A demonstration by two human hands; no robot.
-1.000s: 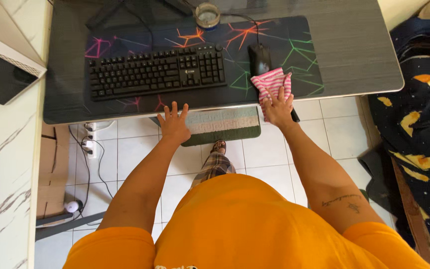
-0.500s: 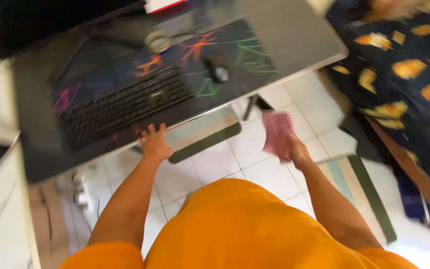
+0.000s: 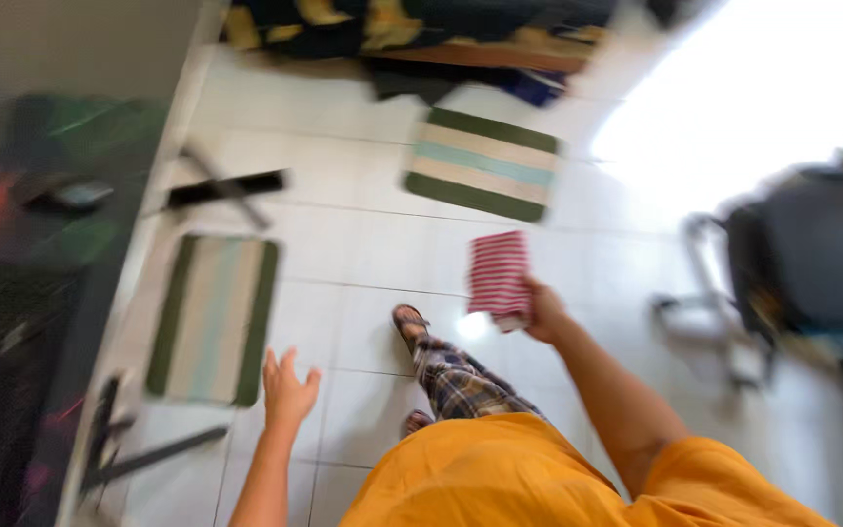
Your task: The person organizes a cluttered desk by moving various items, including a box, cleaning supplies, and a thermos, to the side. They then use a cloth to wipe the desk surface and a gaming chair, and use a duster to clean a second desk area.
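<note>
Gripping a red-and-white striped cloth (image 3: 499, 278), the right hand (image 3: 541, 310) has its fingers closed around the cloth's lower edge, so the fabric stands up loosely above the fist, out over the white tiled floor (image 3: 373, 244) and well clear of the desk (image 3: 60, 88) at the left edge of the view. The left hand (image 3: 287, 388) hangs empty with fingers spread, near the end of a green striped mat (image 3: 213, 314) that lies along the desk's edge. A second striped mat (image 3: 485, 163) lies farther out on the floor, and a sandalled foot (image 3: 409, 322) is planted on the tiles between the two. The whole view is smeared, which suggests a quick turn of the body; a slip seems the main risk, since a loose mat on smooth tile could slide underfoot. Dark cables (image 3: 129, 449) by the desk's foot could also catch a sandal. The cloth, held only by one edge, could drop from the fist.
</note>
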